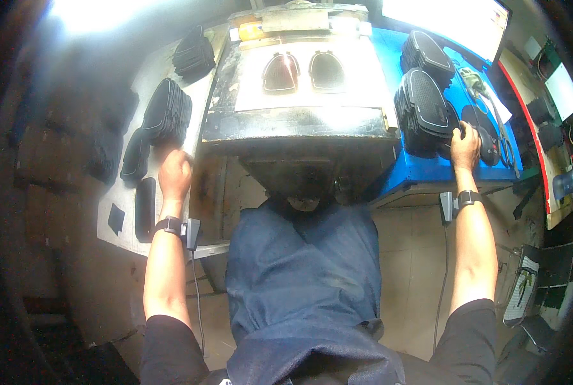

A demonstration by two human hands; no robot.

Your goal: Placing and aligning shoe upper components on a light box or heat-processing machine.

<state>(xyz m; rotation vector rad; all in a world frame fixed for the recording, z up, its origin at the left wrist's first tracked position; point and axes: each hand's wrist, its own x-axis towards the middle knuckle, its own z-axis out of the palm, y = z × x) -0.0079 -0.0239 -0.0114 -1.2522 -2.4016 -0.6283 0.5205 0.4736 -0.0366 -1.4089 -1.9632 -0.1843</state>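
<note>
On the pale table at left, my left hand (175, 174) is at the near end of a stack of black rounded pads (168, 110). Its fingers are curled in, and whatever they may hold is hidden. At right, my right hand (465, 147) reaches the edge of another stack of black pads (422, 106) on the blue table. Its thumb and bent fingers close at a black pad (451, 122) leaning there. Between the hands, a pale sheet on the middle bench carries two dark rounded shapes, a left one (281, 72) and a right one (327, 71).
More black pads (193, 54) stand farther back on the left table, with a long black piece (146, 208) near its front. A computer mouse (488, 146), cables and a bright screen (453, 22) are at the right. A wired device (192, 233) sits on each wrist.
</note>
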